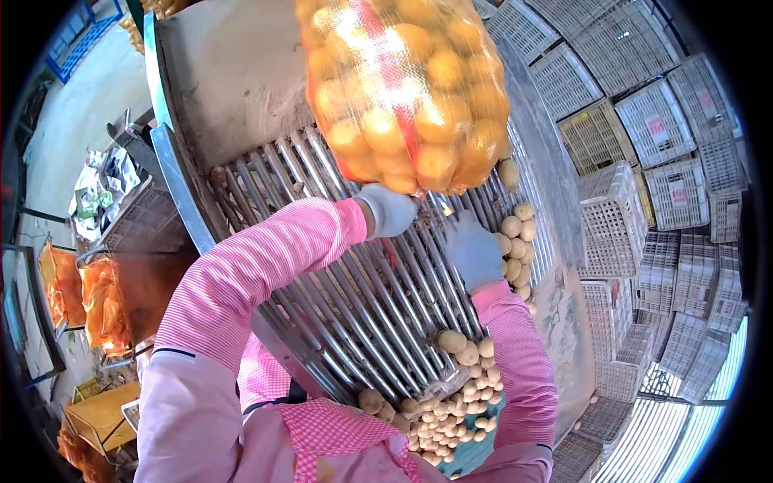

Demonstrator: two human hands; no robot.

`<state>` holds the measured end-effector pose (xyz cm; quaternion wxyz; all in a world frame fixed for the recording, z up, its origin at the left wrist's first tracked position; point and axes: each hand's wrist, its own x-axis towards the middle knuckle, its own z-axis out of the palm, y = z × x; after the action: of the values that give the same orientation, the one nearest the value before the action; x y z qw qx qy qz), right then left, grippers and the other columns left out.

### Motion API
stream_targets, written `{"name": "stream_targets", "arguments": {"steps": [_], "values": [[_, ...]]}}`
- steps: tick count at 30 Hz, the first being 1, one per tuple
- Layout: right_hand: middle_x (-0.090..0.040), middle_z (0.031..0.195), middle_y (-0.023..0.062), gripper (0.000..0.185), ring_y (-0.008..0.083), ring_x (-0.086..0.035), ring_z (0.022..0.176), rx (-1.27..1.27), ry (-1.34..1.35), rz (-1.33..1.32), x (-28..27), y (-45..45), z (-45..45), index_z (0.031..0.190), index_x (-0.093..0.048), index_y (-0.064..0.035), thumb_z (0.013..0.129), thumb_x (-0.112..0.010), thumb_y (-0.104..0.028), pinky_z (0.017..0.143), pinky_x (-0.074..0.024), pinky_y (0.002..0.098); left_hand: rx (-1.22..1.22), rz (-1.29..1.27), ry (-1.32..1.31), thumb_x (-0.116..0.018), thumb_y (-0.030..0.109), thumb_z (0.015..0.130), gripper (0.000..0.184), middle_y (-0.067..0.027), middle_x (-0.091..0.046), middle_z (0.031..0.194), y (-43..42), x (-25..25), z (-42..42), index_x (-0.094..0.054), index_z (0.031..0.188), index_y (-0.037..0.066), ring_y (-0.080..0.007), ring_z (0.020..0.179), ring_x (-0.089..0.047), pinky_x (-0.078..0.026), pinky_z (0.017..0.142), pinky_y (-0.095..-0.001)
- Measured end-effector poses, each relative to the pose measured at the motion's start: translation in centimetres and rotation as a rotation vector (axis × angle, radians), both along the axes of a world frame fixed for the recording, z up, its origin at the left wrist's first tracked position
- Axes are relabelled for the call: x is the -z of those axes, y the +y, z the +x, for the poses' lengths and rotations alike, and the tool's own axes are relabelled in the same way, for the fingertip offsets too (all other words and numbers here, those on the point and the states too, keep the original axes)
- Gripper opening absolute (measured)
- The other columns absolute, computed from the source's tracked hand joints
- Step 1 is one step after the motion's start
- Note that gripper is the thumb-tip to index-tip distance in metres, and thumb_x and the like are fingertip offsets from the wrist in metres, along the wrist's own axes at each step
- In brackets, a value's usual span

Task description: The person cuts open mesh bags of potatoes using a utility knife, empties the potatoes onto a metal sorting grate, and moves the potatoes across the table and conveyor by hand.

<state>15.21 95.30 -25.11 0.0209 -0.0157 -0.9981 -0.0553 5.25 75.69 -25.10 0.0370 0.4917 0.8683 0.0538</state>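
A full orange mesh bag of potatoes [443,72] with a red stripe lies over the far part of the metal roller rack [354,278]. At the bag's near, gathered end, my gloved left hand [390,211] is closed on the mesh. My gloved right hand [473,249] is just to the right, above the rollers and apart from the left hand. Its fingers look closed, with a small pale yellow thing at their tips that I cannot make out. Loose potatoes [517,241] lie along the rack's right side beside this hand.
Many small potatoes [455,419] are heaped at the near end of the rack, close to my body. Stacked plastic crates [616,217] line the right side. To the left hang orange mesh bags [105,302], near a metal side rail [181,185].
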Motion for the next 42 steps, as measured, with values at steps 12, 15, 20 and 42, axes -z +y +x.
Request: {"name": "stream_targets", "arguments": {"steps": [12,15,20,42], "values": [[-0.059,0.065,0.0132,0.023,0.0329,-0.057,0.054,0.150,-0.039,-0.432,1.5,2.6,11.3,0.082,-0.050,-0.0078,0.087,-0.055,-0.030,0.045,-0.0433,0.0423,-0.087,0.134,-0.233,-0.047,0.013,0.082,0.030,-0.0157,-0.058,0.107,-1.7,2.5,0.0,-0.056,0.110,0.005,-0.0329,0.100,-0.057,-0.046,0.086,-0.0363],[-0.059,0.064,0.0142,0.025,0.0348,-0.057,0.052,0.140,-0.005,-0.406,-0.8,0.4,9.7,0.081,-0.050,-0.0065,0.086,-0.056,-0.030,0.047,-0.0450,0.0428,0.024,-0.055,-0.043,-0.047,0.012,0.082,0.033,-0.0177,-0.062,0.095,-2.6,3.9,-0.7,-0.053,0.112,0.001,-0.0299,0.089,-0.062,-0.050,0.076,-0.0391],[-0.060,0.070,0.0166,0.031,0.0358,-0.060,0.064,0.090,-0.136,-0.762,-1.1,-1.5,8.5,0.085,-0.053,-0.0033,0.085,-0.056,-0.034,0.057,-0.0476,0.0428,0.151,-0.241,-0.023,-0.049,0.009,0.078,0.031,-0.0109,-0.064,0.070,-3.0,1.0,0.0,-0.053,0.108,0.000,-0.0289,0.062,-0.064,-0.051,0.054,-0.0404],[-0.062,0.078,0.0245,0.037,0.0391,-0.060,0.074,0.119,-0.189,-1.062,2.0,-3.7,0.9,0.087,-0.059,0.0036,0.086,-0.054,-0.033,0.069,-0.0479,0.0424,0.359,-0.368,-0.029,-0.049,0.013,0.081,0.015,-0.0161,-0.062,0.069,-3.3,-1.2,0.6,-0.056,0.086,0.000,-0.0281,0.063,-0.064,-0.052,0.053,-0.0376]]}}
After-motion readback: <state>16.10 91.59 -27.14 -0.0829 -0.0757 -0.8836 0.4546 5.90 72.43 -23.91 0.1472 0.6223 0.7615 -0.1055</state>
